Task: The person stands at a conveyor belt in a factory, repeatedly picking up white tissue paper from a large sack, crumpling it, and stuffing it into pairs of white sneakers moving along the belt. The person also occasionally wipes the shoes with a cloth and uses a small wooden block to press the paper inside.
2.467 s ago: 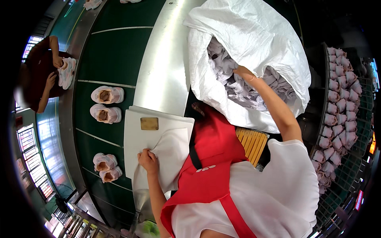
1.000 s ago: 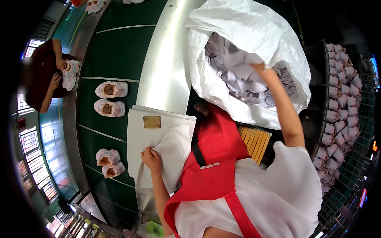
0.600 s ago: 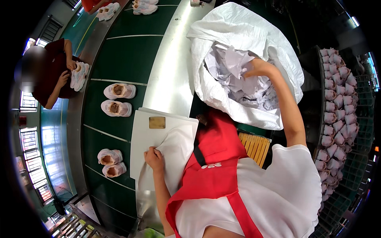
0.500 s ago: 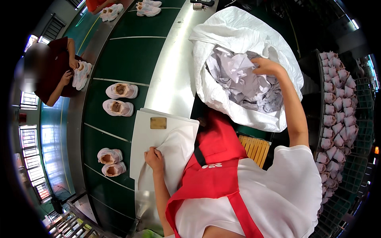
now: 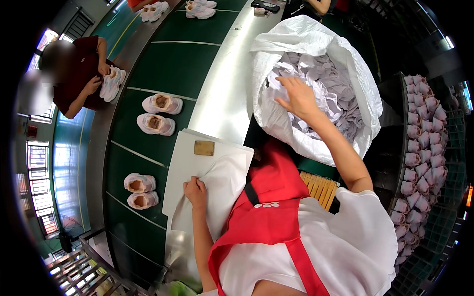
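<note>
My right hand (image 5: 300, 101) is over the mouth of a big white woven sack (image 5: 369, 118), fingers apart and nothing in them. Crumpled white paper (image 5: 328, 81) fills the sack below it. On the steel ledge lies a stack of flat white paper sheets (image 5: 180, 165), its top sheet (image 5: 222, 172) creased and partly lifted. Curled fingers of my left hand (image 5: 196, 192) pinch that top sheet near its middle. A small brass-coloured block (image 5: 204, 147) rests on the stack, beyond my left hand.
A green conveyor belt (image 5: 185, 64) with white cross lines carries pairs of pale shoes (image 5: 162, 103) on my left. Across it a person (image 5: 81, 74) handles a shoe pair (image 5: 112, 84). A rack of stuffed pale shoes (image 5: 424, 148) stands at right. A phone (image 5: 265, 6) lies on the ledge (image 5: 224, 93).
My right hand has drawn leftward over the crumpled paper and its fingers have spread. My left hand stays at the sheets. The view has shifted slightly, and the nearest shoes sit a little closer to me.
</note>
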